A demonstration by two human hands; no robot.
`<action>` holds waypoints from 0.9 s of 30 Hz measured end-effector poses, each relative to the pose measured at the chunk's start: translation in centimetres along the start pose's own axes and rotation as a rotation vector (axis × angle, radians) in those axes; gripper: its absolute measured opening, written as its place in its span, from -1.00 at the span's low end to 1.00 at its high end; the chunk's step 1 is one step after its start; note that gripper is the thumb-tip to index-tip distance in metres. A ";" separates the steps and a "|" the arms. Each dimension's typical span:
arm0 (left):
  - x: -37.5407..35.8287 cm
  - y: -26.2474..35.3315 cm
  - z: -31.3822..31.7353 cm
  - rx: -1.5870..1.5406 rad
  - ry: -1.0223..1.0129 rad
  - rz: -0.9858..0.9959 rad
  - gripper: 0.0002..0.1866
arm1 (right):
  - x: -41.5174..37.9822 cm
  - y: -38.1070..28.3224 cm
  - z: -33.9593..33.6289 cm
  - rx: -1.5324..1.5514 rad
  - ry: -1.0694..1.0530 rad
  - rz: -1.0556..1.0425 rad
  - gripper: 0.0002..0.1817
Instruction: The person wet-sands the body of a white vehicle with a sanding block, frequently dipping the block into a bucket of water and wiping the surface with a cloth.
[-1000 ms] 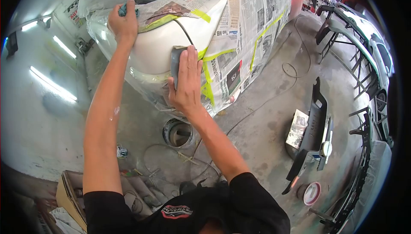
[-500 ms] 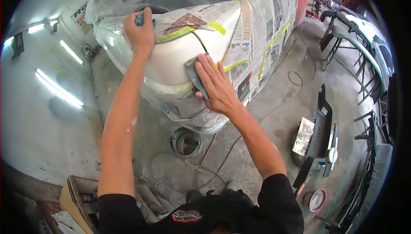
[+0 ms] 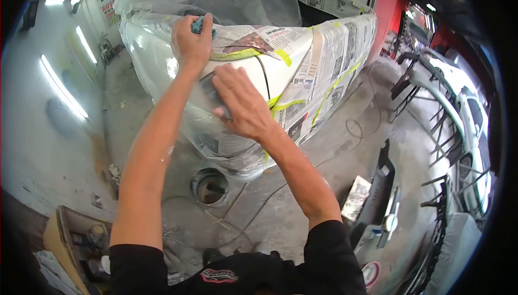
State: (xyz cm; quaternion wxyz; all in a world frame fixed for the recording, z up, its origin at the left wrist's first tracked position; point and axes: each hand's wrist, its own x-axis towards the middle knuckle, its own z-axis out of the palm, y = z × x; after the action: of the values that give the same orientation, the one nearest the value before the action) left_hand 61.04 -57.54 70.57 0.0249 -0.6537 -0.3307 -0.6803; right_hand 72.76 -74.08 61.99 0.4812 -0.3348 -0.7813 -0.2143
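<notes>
My left hand (image 3: 192, 44) is closed around a crumpled teal cloth (image 3: 197, 25), at the newspaper-covered upper edge of a white car body panel (image 3: 249, 68). Under my right hand (image 3: 244, 103) is a dark grey sheet of sandpaper (image 3: 211, 90), which its fingers press flat against the panel's rounded corner. The hand is slightly blurred. A dark seam runs down the panel to the right of my fingers. Masking newspaper (image 3: 337, 52), yellow-green tape (image 3: 283, 56) and clear plastic sheeting (image 3: 253, 1) surround the bare white area.
Below the car corner stands a bucket (image 3: 209, 187) on the concrete floor. A cardboard box (image 3: 63, 246) with containers is at lower left. To the right lie a black bumper part (image 3: 377, 187) and a round tub (image 3: 371, 274). Hoses cross the floor; car parts rest on stands (image 3: 440, 127).
My right hand has slid the sandpaper leftward across the panel, away from the seam towards my left hand. My left hand still grips the cloth. The whole view has shifted slightly.
</notes>
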 end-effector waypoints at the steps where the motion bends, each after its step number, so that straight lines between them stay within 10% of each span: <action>1: 0.0 0.0 0.0 -0.004 0.002 0.003 -0.61 | 0.4 -0.2 -0.2 0.006 -0.076 -0.024 -0.37; 16: -0.6 -0.1 0.2 0.051 0.011 -0.023 -0.58 | -6.2 4.8 -5.1 -0.274 -0.452 -0.034 0.03; 27: -0.3 -0.4 0.1 0.071 0.075 0.059 -0.58 | -3.8 3.9 -4.1 -0.297 -0.530 -0.218 -0.18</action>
State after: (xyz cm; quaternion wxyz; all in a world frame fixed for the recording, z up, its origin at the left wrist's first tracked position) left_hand 60.96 -57.35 70.11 0.0807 -0.6358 -0.3340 -0.6912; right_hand 79.28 -75.31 60.41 0.1810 -0.3599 -0.8708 -0.2818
